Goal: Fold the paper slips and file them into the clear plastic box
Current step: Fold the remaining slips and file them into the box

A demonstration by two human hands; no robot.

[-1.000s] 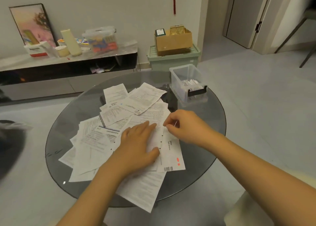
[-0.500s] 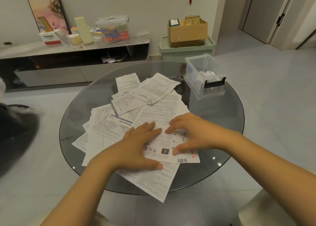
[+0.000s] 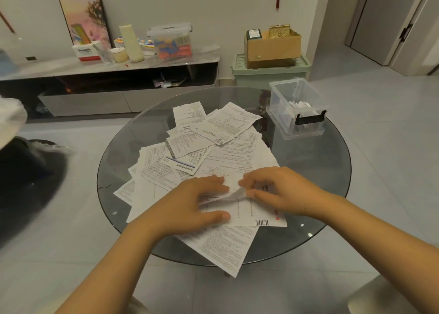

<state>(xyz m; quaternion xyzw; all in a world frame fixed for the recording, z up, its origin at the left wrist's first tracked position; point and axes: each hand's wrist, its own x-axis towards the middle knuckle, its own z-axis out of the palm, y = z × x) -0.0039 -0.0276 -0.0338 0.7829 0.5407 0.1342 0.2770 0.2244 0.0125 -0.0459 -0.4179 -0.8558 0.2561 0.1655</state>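
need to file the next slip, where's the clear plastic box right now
In the head view the clear plastic box sits at the far right edge of the round glass table, beyond the right hand and right of the paper pile.

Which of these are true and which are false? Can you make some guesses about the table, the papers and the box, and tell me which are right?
1. The round dark glass table has many white printed paper slips spread on it. True.
2. The clear plastic box is empty. False: folded white slips stand inside it.
3. The right hand pinches the lifted edge of the white barcode slip. True.
4. The left hand is up in the air. False: it rests flat on the papers.
5. The clear box sits on the floor. False: it sits on the table's far right side.
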